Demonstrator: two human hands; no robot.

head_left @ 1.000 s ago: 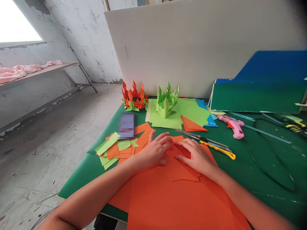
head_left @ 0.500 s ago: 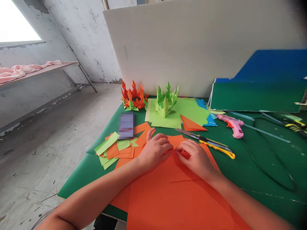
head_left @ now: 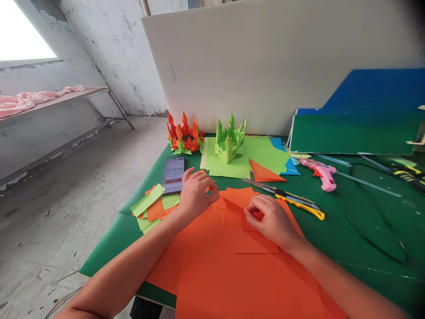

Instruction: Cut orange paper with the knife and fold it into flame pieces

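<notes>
A small folded orange paper piece (head_left: pixel 247 230) lies on a big orange sheet (head_left: pixel 239 279) on the green table (head_left: pixel 348 239). My right hand (head_left: pixel 270 220) rests on that piece, fingers curled, pinching its upper edge. My left hand (head_left: pixel 195 192) sits further left, over orange and green paper scraps (head_left: pixel 154 206) beside a phone (head_left: pixel 174 174). Its fingers are bent and loosely apart; I see nothing held in them.
A yellow utility knife (head_left: pixel 292 201) lies just right of my right hand. Behind stand an orange paper crown (head_left: pixel 184 135), a green paper crown (head_left: pixel 229 141) on green sheets, a pink glue gun (head_left: pixel 320 173), a white board (head_left: pixel 282 62) and blue and green boards (head_left: pixel 358 128).
My left hand left the folded piece and moved left toward the phone and scraps. My right hand stayed on the piece, which now lies flatter.
</notes>
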